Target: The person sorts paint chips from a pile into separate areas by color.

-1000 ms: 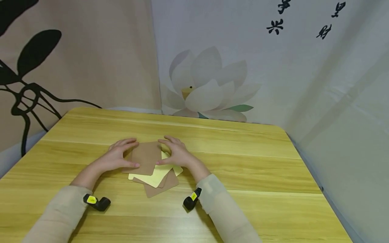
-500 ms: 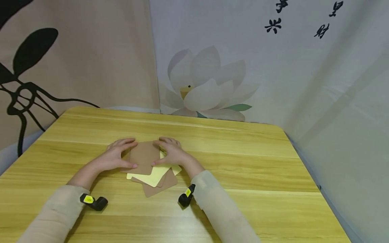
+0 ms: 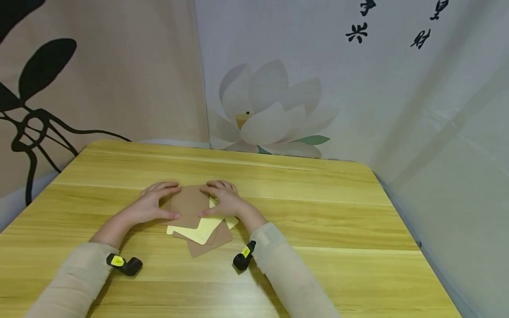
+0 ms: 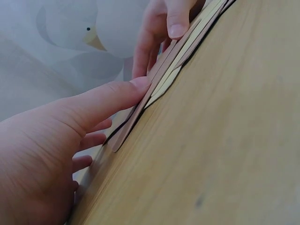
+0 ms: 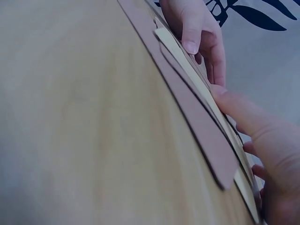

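A loose heap of thin square cards with rounded corners lies on the wooden table, fanned at different angles. On top is a brown card [image 3: 188,205]; below it show a yellow card [image 3: 203,232] and, nearest me, another brown card [image 3: 212,246]. My left hand [image 3: 153,205] is at the top card's left side, its thumb [image 4: 139,84] touching the card and its fingers spread beyond the edge. Across from it, my right hand [image 3: 224,201] has its thumb [image 5: 219,92] on the stack's edge and its index finger at the far right corner.
The wooden table [image 3: 302,207] extends around the cards on all sides. A printed cloth [image 3: 274,110] with a lotus hangs behind its far edge. Both sleeves carry a black wrist camera; the left camera [image 3: 129,266] and right camera [image 3: 242,259] sit close above the table.
My right hand has shifted slightly left, onto the top brown card's right edge. My left hand and the cards look nearly the same; the head view has shifted a little.
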A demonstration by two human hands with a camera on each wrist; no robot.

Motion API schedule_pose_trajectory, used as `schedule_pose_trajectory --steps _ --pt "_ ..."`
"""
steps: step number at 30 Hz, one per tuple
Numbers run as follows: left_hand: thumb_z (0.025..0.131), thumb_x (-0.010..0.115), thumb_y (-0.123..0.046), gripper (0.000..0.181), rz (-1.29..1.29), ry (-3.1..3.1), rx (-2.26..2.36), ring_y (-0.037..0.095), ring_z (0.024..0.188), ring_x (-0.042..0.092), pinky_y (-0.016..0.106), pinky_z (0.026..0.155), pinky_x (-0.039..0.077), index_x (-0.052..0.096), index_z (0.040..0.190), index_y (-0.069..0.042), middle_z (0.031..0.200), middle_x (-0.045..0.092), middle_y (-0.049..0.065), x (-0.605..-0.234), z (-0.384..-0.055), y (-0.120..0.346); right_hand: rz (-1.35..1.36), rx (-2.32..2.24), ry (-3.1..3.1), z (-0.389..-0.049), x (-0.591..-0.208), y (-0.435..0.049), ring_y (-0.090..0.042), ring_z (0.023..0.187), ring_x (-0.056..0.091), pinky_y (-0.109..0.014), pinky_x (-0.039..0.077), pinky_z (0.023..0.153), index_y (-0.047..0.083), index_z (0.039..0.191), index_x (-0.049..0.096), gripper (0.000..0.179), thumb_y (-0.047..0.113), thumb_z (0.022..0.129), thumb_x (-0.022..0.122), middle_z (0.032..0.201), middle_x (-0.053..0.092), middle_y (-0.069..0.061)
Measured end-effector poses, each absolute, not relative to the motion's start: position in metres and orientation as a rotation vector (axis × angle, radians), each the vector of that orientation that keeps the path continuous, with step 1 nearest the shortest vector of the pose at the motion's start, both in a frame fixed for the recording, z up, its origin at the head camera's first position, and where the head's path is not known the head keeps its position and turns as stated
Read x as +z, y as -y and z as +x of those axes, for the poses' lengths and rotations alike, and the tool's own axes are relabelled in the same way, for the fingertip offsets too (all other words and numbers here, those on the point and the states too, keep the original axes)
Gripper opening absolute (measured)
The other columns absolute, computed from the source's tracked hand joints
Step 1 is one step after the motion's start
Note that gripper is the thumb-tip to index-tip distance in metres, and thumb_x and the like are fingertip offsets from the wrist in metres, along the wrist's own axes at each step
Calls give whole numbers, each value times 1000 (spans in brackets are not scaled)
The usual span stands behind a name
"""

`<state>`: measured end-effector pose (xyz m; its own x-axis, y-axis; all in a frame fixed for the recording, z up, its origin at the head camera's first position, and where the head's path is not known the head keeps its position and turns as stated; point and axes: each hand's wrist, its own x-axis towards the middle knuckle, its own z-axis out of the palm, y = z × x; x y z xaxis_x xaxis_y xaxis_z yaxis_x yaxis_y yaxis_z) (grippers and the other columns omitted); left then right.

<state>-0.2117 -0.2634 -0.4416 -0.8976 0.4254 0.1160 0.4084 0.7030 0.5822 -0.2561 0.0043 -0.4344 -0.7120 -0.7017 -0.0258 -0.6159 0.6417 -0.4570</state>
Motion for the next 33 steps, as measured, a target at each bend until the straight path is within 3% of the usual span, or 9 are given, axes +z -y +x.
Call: schedule_pose_trajectory --steps 22,33 --pt "72 82 -43 83 725 -2857 993 46 132 21 68 99 11 51 138 -3 144 37 18 -442 -210 259 -1060 -777 -2661 -256 -439 -5 -21 139 21 -45 10 111 23 145 44 77 52 79 73 150 32 -2" --pt "69 84 -46 86 737 -2860 1018 43 131 23 66 99 14 52 137 -3 141 39 17 -441 -208 249 -1072 -888 -2617 -251 -437 -16 -22 139 21 -48 17 110 23 144 46 78 46 77 78 150 31 -2"
